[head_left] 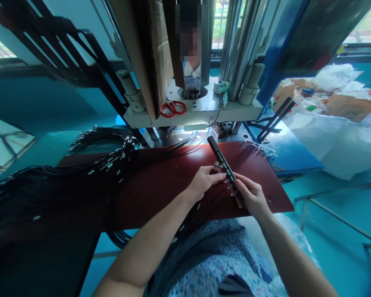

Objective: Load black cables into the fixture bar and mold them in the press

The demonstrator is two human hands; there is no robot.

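My right hand [250, 194] grips the lower end of a dark slotted bar [220, 156], which slants up and to the left above the reddish-brown board [160, 185]. Small metal connectors stick out along the bar's side. Close against its left side, my left hand [205, 181] pinches a black cable with a metal connector [216, 164] at its tip. More thin black cables with white tags trail down from there toward my lap. How far the connector sits in the bar is too small to tell.
A big bundle of black cables [49, 177] covers the board's left side. Behind the board stands a press with steel columns [239, 49], red-handled scissors [173, 108] on its ledge. White plastic strips [261, 147] lie at right, near bags and cardboard boxes [349, 104]. Another person is beyond the press.
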